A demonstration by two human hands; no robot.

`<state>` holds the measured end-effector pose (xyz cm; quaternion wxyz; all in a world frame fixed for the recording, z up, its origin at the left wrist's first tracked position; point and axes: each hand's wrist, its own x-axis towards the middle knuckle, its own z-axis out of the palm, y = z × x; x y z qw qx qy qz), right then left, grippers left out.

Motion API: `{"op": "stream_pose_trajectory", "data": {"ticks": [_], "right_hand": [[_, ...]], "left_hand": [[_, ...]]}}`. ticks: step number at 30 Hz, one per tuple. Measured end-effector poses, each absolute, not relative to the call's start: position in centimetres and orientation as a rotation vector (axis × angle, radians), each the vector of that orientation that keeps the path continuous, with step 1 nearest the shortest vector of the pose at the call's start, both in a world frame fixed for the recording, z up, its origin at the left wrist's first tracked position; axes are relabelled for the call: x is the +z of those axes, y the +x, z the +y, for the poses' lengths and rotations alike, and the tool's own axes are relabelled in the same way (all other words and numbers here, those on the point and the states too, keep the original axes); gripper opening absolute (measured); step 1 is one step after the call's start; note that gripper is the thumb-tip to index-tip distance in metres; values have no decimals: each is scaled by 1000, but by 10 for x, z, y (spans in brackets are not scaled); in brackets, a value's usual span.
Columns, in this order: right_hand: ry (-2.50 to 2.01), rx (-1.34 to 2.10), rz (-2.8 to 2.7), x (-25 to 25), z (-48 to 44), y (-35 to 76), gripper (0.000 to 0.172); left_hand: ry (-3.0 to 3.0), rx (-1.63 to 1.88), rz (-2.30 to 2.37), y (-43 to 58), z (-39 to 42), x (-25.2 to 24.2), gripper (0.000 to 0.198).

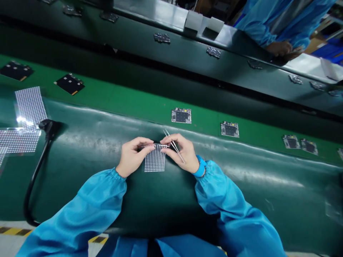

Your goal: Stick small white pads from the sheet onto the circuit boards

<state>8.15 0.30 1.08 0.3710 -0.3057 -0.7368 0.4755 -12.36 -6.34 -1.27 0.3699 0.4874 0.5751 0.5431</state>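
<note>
My left hand [134,154] is closed, thumb and fingers pinching one end of a thin, dark-edged flat piece [161,145] seen almost edge-on. The other end is between the thumb and fingers of my right hand [185,151]. Metal tweezers [174,147] also rest in that right hand, their tips pointing up and away. Just below the flat piece is a sheet of white round dots [154,162], its top edge hidden by the piece and my thumbs. Whether the sheet touches the piece I cannot tell.
Circuit boards [181,116] lie along the bright green strip, with black panels [69,84] further left. More dotted sheets [30,107] and a black cable [40,167] are on the left. Across the line, a person in blue sleeves [268,21] works with hands [284,49] together.
</note>
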Motion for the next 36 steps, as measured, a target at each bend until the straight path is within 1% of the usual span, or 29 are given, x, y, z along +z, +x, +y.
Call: {"op": "stream_pose_trajectory", "data": {"ticks": [4, 7, 8, 12, 14, 19, 24, 26, 31, 36], "right_hand": [[-770, 1347, -1802, 11, 6, 84, 28], [-775, 1320, -1882, 12, 4, 83, 34], [-786, 1288, -1912, 12, 3, 83, 33], [-851, 1195, -1920, 9, 2, 83, 16], [-864, 1217, -1877, 6, 3, 84, 13], [-881, 1258, -1818, 2, 2, 84, 14], [-880, 1220, -1785, 5, -1, 81, 15], [-879, 1211, -1792, 6, -2, 80, 14], [-829, 1218, -1813, 6, -5, 79, 11], [-820, 1218, -1799, 7, -4, 78, 16]], "left_hand": [[1270, 1382, 1515, -125, -63, -12, 6], [1278, 1377, 1530, -125, -62, -11, 5], [1278, 1373, 1532, -126, -63, -11, 5], [1262, 1364, 1517, -126, -63, -10, 7], [1267, 1364, 1509, -126, -63, -10, 7], [1273, 1375, 1507, -127, -62, -8, 6], [1158, 1360, 1287, -127, -61, -3, 24], [1125, 1338, 1253, -128, -61, -3, 27], [1105, 1291, 1312, -128, -61, -6, 25], [1156, 1366, 1447, -125, -63, -7, 16]]}}
